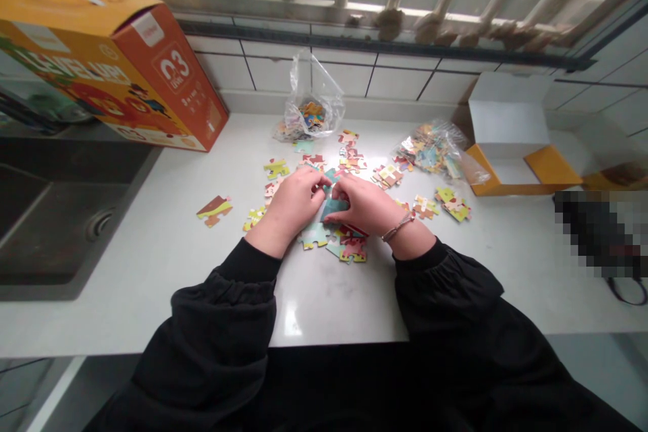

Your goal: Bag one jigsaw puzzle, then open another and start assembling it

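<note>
My right hand (362,202) curls its thumb and fingers around a teal jigsaw puzzle piece (331,208) above the white countertop. Close beside it, my left hand (302,193) has its fingers bent and pressed together at the pile; what they grip, if anything, is hidden. Under and around both hands lie several loose pieces, among them a pale green puzzle piece (314,236) and a red and pink puzzle piece (353,248). A brown and green puzzle piece (215,210) lies apart to the left.
A clear bag of pieces (314,111) stands against the tiled wall, and another plastic bag (435,148) lies to its right. An open orange-and-white box (526,175) is at the right. A large orange box (167,81) stands by the dark sink (75,229) at the left.
</note>
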{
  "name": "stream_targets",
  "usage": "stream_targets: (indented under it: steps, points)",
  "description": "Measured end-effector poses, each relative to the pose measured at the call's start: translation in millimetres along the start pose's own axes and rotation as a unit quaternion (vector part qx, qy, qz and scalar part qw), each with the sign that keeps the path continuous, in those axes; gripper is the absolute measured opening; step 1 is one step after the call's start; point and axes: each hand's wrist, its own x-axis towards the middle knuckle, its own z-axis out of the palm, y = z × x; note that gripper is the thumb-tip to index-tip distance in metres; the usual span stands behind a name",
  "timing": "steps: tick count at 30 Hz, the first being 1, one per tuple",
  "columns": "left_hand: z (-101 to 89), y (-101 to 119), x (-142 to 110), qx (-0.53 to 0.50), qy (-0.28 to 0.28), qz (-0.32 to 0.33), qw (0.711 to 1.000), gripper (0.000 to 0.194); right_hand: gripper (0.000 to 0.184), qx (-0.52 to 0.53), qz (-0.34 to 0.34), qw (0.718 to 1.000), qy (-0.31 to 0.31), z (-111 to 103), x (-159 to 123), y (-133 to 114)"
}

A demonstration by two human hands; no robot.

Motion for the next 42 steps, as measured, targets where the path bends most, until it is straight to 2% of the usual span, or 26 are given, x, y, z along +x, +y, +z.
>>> stream_targets:
  steps: [3,6,9,12,14,16,18,20,22,24,27,30,32,33,36,39,42]
  points:
    - [-2.8,1.7,0.2,0.009,-0.007,0.003,1.000,0.021,0.033,0.108,0.029,0.994,0.006,-8.1,-0.1,-2.5]
    - [-9.8,5.3,-6.8,0.029,-0.004,0.005,1.000,0.015,0.032,0.184,0.040,0.978,0.087,-10.8,0.9,-7.1]
    - [-16.9,11.1,-28.4,0.047,-0.022,0.006,0.999,0.009,0.029,0.170,0.030,0.968,0.182,-8.4,2.5,-10.1]
    - [-18.9,17.2,-59.6,0.067,-0.077,-0.012,0.995,0.029,0.022,0.107,-0.022,0.971,0.214,-5.3,4.1,-10.7]
    - [-17.8,19.8,-76.9,0.075,-0.083,-0.033,0.993,0.034,0.013,0.060,-0.060,0.979,0.186,-2.4,5.2,-12.1]
    - [-16.4,20.6,-86.2,0.068,-0.082,-0.052,0.993,0.032,0.014,0.017,-0.090,0.989,0.112,2.5,6.4,-15.4]
    - [-16.1,20.4,-87.6,0.046,-0.079,-0.065,0.994,0.030,0.016,-0.020,-0.108,0.994,0.029,9.0,7.6,-19.7]
    - [-17.7,20.7,-84.7,0.018,-0.070,-0.072,0.995,0.030,0.009,-0.042,-0.123,0.991,-0.022,14.4,8.5,-22.7]
    - [-20.5,22.2,-81.7,0.007,-0.040,-0.072,0.997,0.031,0.007,-0.051,-0.136,0.989,-0.020,14.7,9.1,-21.6]
    - [-23.0,23.7,-80.2,0.027,0.004,-0.057,0.998,0.029,0.014,-0.067,-0.132,0.989,0.023,7.4,8.9,-14.2]
    - [-23.1,22.1,-79.0,0.085,0.016,-0.023,0.996,0.024,0.021,-0.116,-0.050,0.984,0.127,-15.8,4.2,9.5]
    - [-19.6,16.3,-77.4,0.111,-0.017,-0.022,0.993,0.023,0.020,-0.156,0.101,0.960,0.210,-41.7,-12.5,41.7]
    - [-17.3,13.3,-77.7,0.116,-0.025,-0.023,0.993,0.026,0.030,-0.180,0.213,0.933,0.226,-54.0,-30.3,60.9]
    - [-16.4,12.8,-78.8,0.120,-0.026,-0.019,0.992,0.028,0.042,-0.192,0.255,0.924,0.211,-58.0,-40.0,68.2]
    - [-14.2,15.4,-86.5,0.136,-0.020,0.002,0.991,0.033,0.066,-0.204,0.337,0.914,0.098,-62.1,-66.6,77.2]
    - [-13.3,20.1,-97.1,0.152,-0.012,0.016,0.988,0.031,0.070,-0.208,0.361,0.908,0.035,-57.9,-81.7,71.1]
    - [-14.7,25.0,-101.2,0.163,0.008,0.020,0.986,0.015,0.067,-0.214,0.360,0.907,0.041,-53.3,-84.3,64.9]
